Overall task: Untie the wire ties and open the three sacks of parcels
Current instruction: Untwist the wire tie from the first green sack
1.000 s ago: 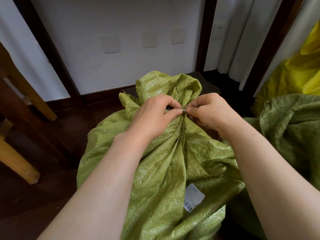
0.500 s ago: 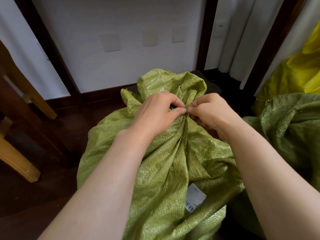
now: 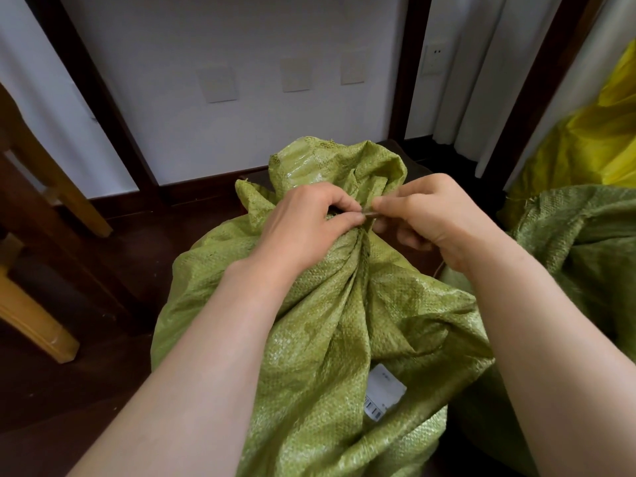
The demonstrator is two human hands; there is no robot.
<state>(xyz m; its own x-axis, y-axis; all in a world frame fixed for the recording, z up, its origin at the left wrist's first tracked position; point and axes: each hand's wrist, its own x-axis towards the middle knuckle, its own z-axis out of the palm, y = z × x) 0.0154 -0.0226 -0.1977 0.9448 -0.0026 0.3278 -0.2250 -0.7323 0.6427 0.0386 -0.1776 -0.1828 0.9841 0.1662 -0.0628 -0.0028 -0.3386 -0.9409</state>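
A light green woven sack [image 3: 327,339] stands in front of me with its neck bunched together. A thin metal wire tie [image 3: 367,213] shows as a short stub at that neck. My left hand [image 3: 309,228] grips the gathered neck, with thumb and forefinger pinching the wire's end. My right hand [image 3: 430,218] pinches the same wire from the right. The rest of the tie is hidden under my fingers. A white barcode label [image 3: 383,395] is stuck low on the sack. A second green sack [image 3: 585,242] lies at the right, and a yellow sack [image 3: 592,142] stands behind it.
A white wall with dark wood trim [image 3: 103,108] runs close behind the sack. Wooden furniture legs [image 3: 38,332] stand on the dark floor [image 3: 79,390] at the left. White curtains [image 3: 481,80] hang at the back right beside a wall socket [image 3: 434,60].
Both hands stay pinched together at the sack's neck. The fingers have shifted slightly, and a short stub of wire now shows between the fingertips.
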